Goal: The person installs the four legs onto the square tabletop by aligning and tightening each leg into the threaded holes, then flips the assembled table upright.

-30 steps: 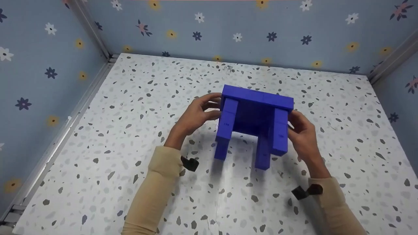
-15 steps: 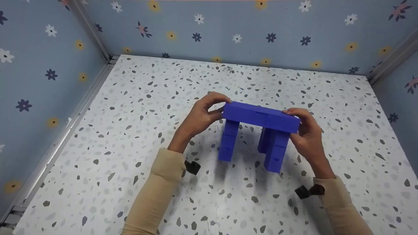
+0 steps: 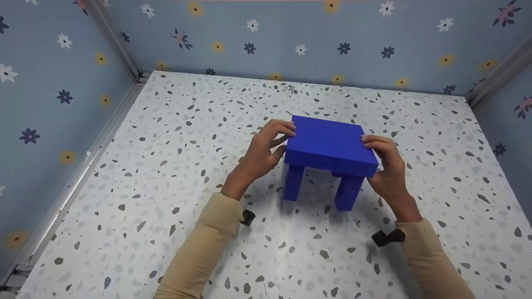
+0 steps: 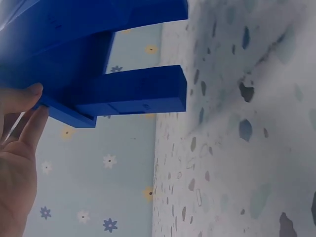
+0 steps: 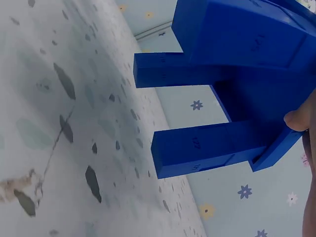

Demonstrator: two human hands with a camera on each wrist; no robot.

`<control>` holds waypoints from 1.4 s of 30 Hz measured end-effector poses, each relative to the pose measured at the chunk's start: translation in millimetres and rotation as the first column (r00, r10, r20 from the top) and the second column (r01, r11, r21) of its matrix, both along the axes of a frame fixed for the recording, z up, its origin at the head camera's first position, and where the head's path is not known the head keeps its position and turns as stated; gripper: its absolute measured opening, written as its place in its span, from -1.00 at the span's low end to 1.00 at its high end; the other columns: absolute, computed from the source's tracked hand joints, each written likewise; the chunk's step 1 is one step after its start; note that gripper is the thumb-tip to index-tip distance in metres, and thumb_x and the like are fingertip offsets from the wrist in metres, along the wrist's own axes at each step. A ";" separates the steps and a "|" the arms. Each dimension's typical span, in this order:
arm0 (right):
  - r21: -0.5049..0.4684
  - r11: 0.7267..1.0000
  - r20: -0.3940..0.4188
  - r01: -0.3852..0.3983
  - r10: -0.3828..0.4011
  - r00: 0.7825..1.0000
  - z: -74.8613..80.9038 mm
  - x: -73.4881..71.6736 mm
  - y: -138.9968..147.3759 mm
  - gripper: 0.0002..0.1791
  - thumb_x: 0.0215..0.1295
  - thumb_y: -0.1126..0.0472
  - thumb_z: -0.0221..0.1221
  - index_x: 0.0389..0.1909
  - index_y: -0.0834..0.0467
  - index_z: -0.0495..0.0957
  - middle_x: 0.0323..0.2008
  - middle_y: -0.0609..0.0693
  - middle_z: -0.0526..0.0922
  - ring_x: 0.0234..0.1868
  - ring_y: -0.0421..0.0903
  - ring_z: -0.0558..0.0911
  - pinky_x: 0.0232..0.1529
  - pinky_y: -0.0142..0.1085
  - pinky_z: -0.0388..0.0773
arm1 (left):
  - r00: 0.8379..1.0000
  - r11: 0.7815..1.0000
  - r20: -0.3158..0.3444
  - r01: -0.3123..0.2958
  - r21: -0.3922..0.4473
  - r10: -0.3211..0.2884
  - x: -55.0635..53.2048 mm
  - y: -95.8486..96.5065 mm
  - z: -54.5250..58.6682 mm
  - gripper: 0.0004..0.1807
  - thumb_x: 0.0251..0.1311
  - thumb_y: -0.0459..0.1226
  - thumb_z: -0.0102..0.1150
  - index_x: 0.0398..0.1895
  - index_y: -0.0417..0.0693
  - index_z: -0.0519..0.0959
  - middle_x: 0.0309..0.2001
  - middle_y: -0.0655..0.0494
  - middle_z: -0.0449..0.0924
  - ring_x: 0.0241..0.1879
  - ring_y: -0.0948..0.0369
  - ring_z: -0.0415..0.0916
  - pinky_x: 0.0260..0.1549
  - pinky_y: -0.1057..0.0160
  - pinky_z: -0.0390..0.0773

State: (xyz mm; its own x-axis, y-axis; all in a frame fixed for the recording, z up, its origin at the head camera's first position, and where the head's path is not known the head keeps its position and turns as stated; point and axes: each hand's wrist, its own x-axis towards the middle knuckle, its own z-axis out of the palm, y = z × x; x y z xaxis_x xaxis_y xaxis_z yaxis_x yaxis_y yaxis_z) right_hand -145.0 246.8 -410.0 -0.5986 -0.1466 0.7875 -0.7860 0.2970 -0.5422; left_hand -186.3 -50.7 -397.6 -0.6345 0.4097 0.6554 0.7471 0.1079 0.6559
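A small blue toy table [image 3: 328,139] is held upright, its flat top facing up and its thick square legs pointing down. My left hand [image 3: 264,151] grips the left side of the top, fingers over the edge and thumb below. On the opposite side my right hand [image 3: 390,166] pinches the top the same way. In the left wrist view a leg [image 4: 143,91] ends short of the speckled surface. Raised markings show on a leg [image 5: 197,148] in the right wrist view, with the thumb [image 5: 298,118] under the top. The far legs are mostly hidden in the head view.
The white speckled work surface [image 3: 166,137] spreads around the hands. Flower-patterned blue panels [image 3: 282,37] stand at its back and sides, with a metal rail [image 3: 83,166] along the left edge. Black wrist cameras [image 3: 382,238] stick out from the tan sleeves [image 3: 199,245].
The toy table has tipped from showing its underside and legs to showing its flat top, legs now downward. Both hands turned with it, and their fingers now lie over the top's edges.
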 end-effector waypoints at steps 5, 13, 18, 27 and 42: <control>0.089 0.996 -0.049 0.020 -0.016 0.999 -12.6 -6.0 5.2 -0.59 0.11 0.33 0.32 -0.12 0.50 0.42 -0.01 0.39 0.48 0.13 0.16 0.51 0.25 -0.22 0.41 | 0.995 0.995 -0.097 -0.039 -0.095 0.030 -2.3 0.5 -7.1 -0.58 0.04 -0.77 -0.03 -0.09 -0.27 0.42 0.10 -0.15 0.39 0.23 0.08 0.37 0.16 0.33 0.44; 0.172 0.982 -0.100 0.079 -0.062 0.993 -18.9 -10.4 5.7 -0.58 0.18 0.20 0.28 -0.09 0.43 0.43 0.02 0.32 0.50 0.14 0.11 0.51 0.27 -0.31 0.37 | 0.990 0.976 -0.120 -0.094 -0.195 0.072 -2.2 -0.9 -11.5 -0.64 0.13 -0.72 -0.05 -0.07 -0.25 0.36 0.12 -0.12 0.35 0.29 0.10 0.30 0.19 0.39 0.38; 0.193 0.979 -0.126 0.067 -0.043 0.991 -21.3 -12.8 6.1 -0.56 0.22 0.15 0.25 -0.09 0.44 0.41 0.01 0.33 0.48 0.16 0.09 0.49 0.28 -0.32 0.36 | 0.983 0.962 -0.157 -0.135 -0.237 0.100 -1.4 -1.6 -12.2 -0.67 0.17 -0.68 -0.05 -0.07 -0.23 0.35 0.13 -0.09 0.34 0.28 0.15 0.30 0.20 0.41 0.37; 0.284 0.958 -0.145 0.038 0.004 0.989 -23.0 -9.9 9.5 -0.57 0.26 0.15 0.20 -0.06 0.42 0.38 0.07 0.30 0.43 0.24 0.08 0.42 0.30 -0.35 0.32 | 0.948 0.907 -0.290 -0.231 -0.352 0.129 0.7 -1.0 -13.5 -0.70 0.18 -0.62 -0.02 -0.08 -0.21 0.33 0.12 -0.06 0.31 0.26 0.15 0.29 0.31 0.37 0.23; 0.375 0.919 -0.162 0.121 -0.064 0.985 -28.2 -4.3 8.6 -0.44 -0.20 0.75 0.28 -0.10 0.41 0.39 0.06 0.29 0.43 0.20 0.10 0.42 0.32 -0.36 0.27 | 0.927 0.849 -0.333 -0.311 -0.427 0.172 9.9 1.5 -20.5 -0.70 0.16 -0.57 0.05 -0.05 -0.22 0.35 0.14 -0.05 0.27 0.24 0.12 0.27 0.30 0.37 0.24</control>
